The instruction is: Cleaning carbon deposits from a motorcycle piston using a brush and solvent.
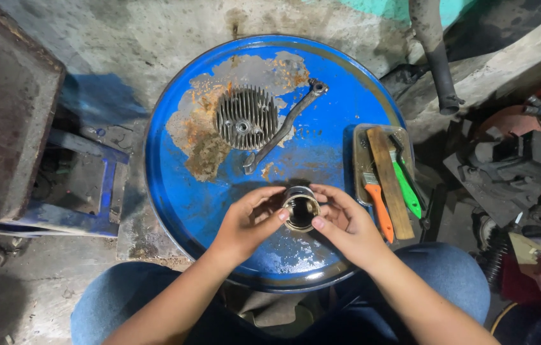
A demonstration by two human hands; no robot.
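Both of my hands hold a short hollow metal cylinder, a piston-like part (300,209), just above the blue drum top (340,108). My left hand (250,220) grips its left side with thumb and fingers. My right hand (345,220) wraps its right side, thumb on the rim. The part's open end faces up at me, dark inside. Beyond it on the drum lie a finned grey cylinder head (247,117) and a long metal lever arm (285,123).
A shallow tray (360,137) at the drum's right edge holds an orange-handled brush (379,206), a green-handled tool (405,186) and a wooden stick (389,182). Engine scrap (513,166) is piled at right, an exhaust pipe (435,54) above, a metal stand (8,121) left.
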